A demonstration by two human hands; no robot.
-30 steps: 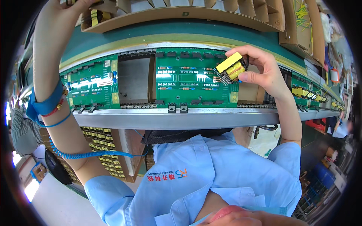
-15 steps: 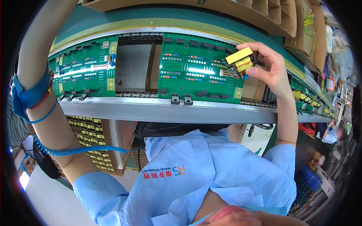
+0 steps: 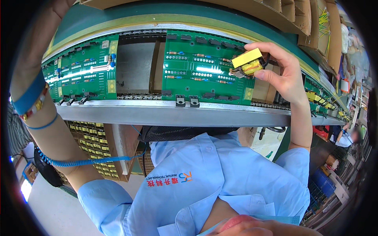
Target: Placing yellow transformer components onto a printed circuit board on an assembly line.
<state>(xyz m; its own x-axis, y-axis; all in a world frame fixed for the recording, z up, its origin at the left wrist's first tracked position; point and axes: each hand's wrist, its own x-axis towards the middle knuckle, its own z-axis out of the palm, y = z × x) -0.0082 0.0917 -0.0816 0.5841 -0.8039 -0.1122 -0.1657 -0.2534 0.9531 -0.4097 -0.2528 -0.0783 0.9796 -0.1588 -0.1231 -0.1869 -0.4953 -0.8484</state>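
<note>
My right hand (image 3: 280, 72) pinches a yellow-taped transformer (image 3: 247, 59) between thumb and fingers. Its metal pins point left, over the right end of a green circuit board (image 3: 183, 84); whether they touch the board I cannot tell. That board carries resistors, blue parts, black components and rows of empty holes. Further left, a second green circuit board (image 3: 103, 87) lies on the same rail line. My left arm reaches up past it to the top left edge. Only part of my left hand (image 3: 55, 8) shows there, its fingers cut off, so what they hold is hidden.
A metal conveyor rail (image 3: 177, 115) runs across in front of me. Beyond it stand a divided cardboard box (image 3: 271, 10) and a carton with yellow-green wires (image 3: 323, 23). Trays of yellow parts (image 3: 92, 147) sit below left. A coiled blue cord (image 3: 84, 161) hangs by my left arm.
Both boards have slid slightly left along the rail. The transformer has turned a little in my right hand, which has hardly moved. My left arm has shifted left and outward.
</note>
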